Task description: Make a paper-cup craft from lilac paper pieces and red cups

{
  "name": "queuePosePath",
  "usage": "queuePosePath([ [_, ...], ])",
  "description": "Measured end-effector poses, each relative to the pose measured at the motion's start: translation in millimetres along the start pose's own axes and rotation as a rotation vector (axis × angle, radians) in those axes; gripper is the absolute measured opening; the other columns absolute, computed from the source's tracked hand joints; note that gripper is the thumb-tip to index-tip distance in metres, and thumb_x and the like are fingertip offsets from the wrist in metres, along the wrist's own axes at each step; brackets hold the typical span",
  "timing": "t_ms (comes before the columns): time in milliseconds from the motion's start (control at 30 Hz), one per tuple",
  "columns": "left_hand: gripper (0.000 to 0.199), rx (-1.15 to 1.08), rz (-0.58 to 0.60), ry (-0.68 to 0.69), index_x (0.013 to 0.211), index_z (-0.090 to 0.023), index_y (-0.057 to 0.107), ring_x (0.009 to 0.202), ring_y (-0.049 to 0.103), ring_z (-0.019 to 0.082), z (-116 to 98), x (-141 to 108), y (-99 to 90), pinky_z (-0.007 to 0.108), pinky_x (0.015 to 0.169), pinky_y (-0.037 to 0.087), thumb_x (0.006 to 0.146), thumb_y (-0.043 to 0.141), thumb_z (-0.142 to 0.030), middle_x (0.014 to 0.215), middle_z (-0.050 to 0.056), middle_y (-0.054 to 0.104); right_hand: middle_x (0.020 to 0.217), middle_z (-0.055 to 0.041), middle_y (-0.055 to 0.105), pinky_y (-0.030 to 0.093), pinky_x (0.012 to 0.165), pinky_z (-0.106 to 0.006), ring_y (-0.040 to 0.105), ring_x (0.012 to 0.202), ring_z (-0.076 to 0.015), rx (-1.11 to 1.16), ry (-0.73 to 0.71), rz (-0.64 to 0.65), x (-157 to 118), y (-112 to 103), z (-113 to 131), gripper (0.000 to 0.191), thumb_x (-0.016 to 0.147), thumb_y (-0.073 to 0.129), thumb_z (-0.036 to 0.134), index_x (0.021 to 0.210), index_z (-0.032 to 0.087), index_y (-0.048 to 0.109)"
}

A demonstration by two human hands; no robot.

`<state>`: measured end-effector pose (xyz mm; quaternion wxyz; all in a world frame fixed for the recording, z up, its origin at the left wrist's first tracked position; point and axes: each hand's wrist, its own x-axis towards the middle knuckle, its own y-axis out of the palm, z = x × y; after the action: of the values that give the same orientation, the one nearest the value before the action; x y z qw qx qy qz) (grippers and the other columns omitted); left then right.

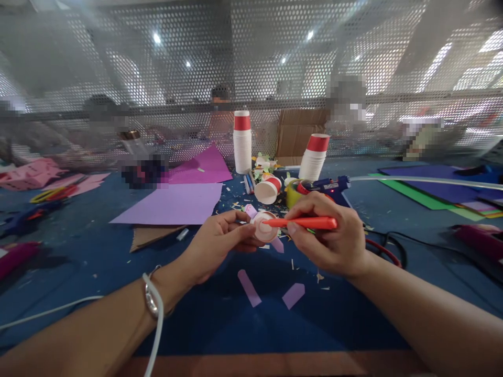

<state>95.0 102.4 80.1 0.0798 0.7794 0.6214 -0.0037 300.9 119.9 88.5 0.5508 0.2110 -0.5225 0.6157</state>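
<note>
Head view: right hand [338, 235] grips orange pen [314, 223], left hand [223, 234] pinches cup [264, 233].

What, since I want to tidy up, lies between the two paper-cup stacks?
In the head view, a heap of paper scraps lies between the left stack and the right stack; a tipped paper cup lies in front, cardboard behind.

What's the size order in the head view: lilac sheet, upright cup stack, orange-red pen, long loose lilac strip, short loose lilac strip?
1. Lilac sheet
2. Upright cup stack
3. Orange-red pen, partly behind the right hand's fingers
4. Long lilac strip and short lilac strip: too alike to rank
</note>
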Motion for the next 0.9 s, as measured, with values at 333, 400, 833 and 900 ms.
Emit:
queuePosePath([
  [333, 0.023, -0.011, -0.012, 0.013, 0.091, -0.016, 0.061, 0.071, 0.073, 0.015, -0.8, -0.4, -0.6, 0.025, 0.068, 0.057, 0.081, 0.076, -0.029, 0.08, 0.004, 0.078, 0.063, 0.0005, 0.062, 0.043, 0.047, -0.026, 0.052, 0.05, -0.0113, 0.024, 0.004, 0.04, -0.1, 1.3, 0.5, 0.005, 0.077, 0.058, 0.016, 0.075, 0.019, 0.057],
  [400, 0.023, -0.02, -0.03, 0.01, 0.092, -0.016, 0.061, 0.07, 0.073, 0.015, -1.0, -0.2, -1.2, 0.026, 0.068, 0.057, 0.08, 0.077, -0.028, 0.08, 0.005, 0.078, 0.063, 0.0004, 0.062, 0.043, 0.046, -0.026, 0.052, 0.049, -0.0109, 0.031, -0.004, 0.051, -0.9, 1.4, 0.0, 0.005, 0.076, 0.058, 0.014, 0.075, 0.019, 0.057],
  [833, 0.026, 0.026, 0.002, -0.002, 0.092, -0.016, 0.061, 0.071, 0.073, 0.016, -1.3, -1.0, -0.9, 0.026, 0.068, 0.057, 0.08, 0.077, -0.032, 0.078, 0.004, 0.077, 0.063, 0.0014, 0.06, 0.042, 0.049, -0.025, 0.052, 0.051, -0.0105, 0.013, 0.005, 0.007, 0.8, 0.8, -1.5, 0.007, 0.078, 0.06, 0.015, 0.075, 0.02, 0.056],
  [900, 0.025, 0.034, 0.008, 0.0, 0.092, -0.017, 0.062, 0.073, 0.074, 0.016, -1.3, -1.2, -0.9, 0.026, 0.068, 0.057, 0.079, 0.077, -0.032, 0.08, 0.005, 0.078, 0.062, 0.0014, 0.059, 0.042, 0.049, -0.025, 0.052, 0.051, -0.0106, 0.025, -0.004, 0.016, 1.0, 1.1, -2.4, 0.006, 0.079, 0.06, 0.017, 0.075, 0.019, 0.056],
])
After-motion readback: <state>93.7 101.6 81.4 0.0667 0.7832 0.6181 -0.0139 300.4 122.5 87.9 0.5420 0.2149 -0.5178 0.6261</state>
